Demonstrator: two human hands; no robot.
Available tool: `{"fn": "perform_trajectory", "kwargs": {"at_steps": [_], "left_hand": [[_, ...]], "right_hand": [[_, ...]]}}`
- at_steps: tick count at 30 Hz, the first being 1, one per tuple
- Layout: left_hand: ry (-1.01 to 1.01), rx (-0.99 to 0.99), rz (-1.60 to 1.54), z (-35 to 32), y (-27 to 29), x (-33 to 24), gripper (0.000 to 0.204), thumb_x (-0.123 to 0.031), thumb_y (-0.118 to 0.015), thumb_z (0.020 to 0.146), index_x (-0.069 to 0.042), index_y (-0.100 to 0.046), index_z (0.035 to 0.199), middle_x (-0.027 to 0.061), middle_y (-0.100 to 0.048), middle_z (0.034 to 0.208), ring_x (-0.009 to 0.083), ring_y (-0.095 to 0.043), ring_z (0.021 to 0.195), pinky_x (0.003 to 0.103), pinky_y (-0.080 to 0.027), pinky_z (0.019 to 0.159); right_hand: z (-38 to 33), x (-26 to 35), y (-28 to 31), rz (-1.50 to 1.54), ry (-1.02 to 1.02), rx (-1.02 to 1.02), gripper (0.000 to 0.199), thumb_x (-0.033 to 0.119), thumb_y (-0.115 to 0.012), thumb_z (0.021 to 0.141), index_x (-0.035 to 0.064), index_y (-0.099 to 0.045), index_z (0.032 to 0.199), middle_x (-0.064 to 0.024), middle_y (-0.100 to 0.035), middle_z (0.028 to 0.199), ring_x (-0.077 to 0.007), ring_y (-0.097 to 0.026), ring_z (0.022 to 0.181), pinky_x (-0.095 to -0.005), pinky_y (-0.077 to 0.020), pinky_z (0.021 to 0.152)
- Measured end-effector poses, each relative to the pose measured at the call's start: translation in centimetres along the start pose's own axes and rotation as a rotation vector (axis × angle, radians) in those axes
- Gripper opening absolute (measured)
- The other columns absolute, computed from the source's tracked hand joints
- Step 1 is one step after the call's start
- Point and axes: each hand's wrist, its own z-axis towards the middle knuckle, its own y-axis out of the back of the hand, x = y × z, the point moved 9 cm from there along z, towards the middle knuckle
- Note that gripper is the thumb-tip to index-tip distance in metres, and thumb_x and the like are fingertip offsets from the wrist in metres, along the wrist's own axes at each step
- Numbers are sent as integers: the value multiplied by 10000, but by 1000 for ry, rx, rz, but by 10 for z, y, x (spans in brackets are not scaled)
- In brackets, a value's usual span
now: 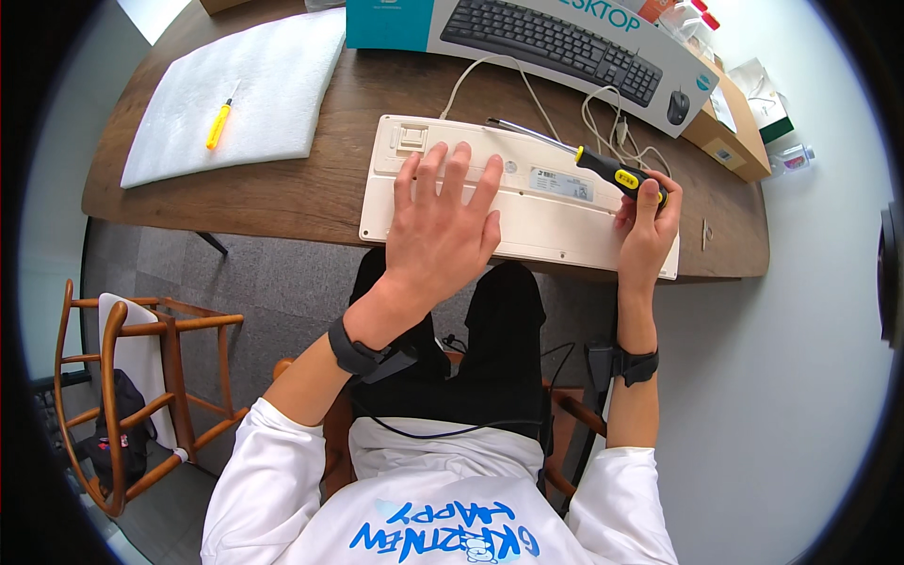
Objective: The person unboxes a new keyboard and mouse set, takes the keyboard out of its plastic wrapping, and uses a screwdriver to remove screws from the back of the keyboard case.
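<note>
Far left: white foam sheet (240, 89) on wood table (282, 193), w/ small yellow screwdriver (218, 124) lying on it. Near left, on floor: wooden chair (141, 377). Centre: cream keyboard (565, 221), underside up, at table's near edge. Left hand (443, 226) flat on it, fingers spread, holding nothing. Far centre: keyboard box (565, 42). Right: right hand (650, 221) at keyboard's right end, clenched on black-yellow screwdriver (607, 169); shaft points far-left over keyboard. Far right: cardboard box (730, 141).
</note>
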Motion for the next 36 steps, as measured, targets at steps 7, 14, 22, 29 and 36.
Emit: {"fn": "perform_trajectory", "kwargs": {"at_steps": [7,14,22,29,36], "left_hand": [[4,4,-29,-5,7,-2,493,-267,-574,894,-130,-537,1366,139,-464,1331,321,-390,1294,499,-296,1115],[161,76,-318,-5,25,7,547,-218,-641,884,-75,-485,1389,154,-483,1334,332,-406,1288,471,-286,1120],[396,129,-1102,7,43,35,434,-203,-676,955,32,-552,1299,140,-682,1118,202,-661,1041,313,-539,908],[536,147,-1564,-9,43,29,270,-207,-677,966,9,-668,1128,94,-711,941,129,-688,807,240,-579,709],[552,105,-1527,-18,47,45,232,-215,-641,987,2,-706,1037,65,-701,866,113,-675,751,227,-567,673]], "right_hand": [[-4,1,8,38,-2,-4,370,392,-524,1043,37,-545,1142,-24,-555,775,-72,-494,627,-211,-417,564],[-13,6,27,264,-52,8,360,367,-533,1043,20,-541,1136,-54,-560,802,-94,-503,639,-241,-438,541],[-47,30,35,394,-30,56,317,342,-530,1047,34,-540,1122,-52,-563,804,-89,-516,643,-233,-427,518],[-77,36,34,404,-73,79,316,341,-532,1046,35,-538,1125,-43,-553,791,-85,-511,633,-226,-426,522],[-93,31,33,399,-50,79,306,331,-530,1048,35,-533,1125,-42,-554,810,-80,-506,645,-229,-427,526]]}}
